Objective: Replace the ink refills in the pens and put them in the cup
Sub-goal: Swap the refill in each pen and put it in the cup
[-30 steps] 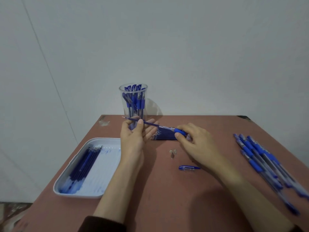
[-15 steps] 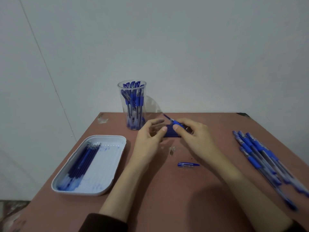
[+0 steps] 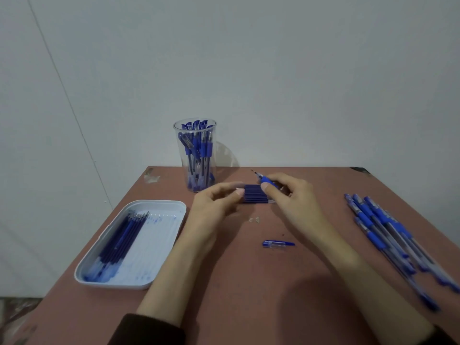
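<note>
Blue pen cap point(image 3: 278, 244) lies nearest, well in front of the cup point(image 3: 181, 130), probably parked while its pen point(image 3: 264, 180) is refilled. Closer to the cup, the right hand point(image 3: 295, 201) pinches that pen, tip raised; the left hand point(image 3: 214, 205) touches the row of refills point(image 3: 256, 194), seemingly picking one, grip unclear. Farthest, the cup holds finished pens point(image 3: 199, 150).

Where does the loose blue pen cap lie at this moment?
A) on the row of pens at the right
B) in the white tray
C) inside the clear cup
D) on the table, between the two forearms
D: the pen cap lies alone on the table between the forearms, apart from the tray and the cup.
</note>
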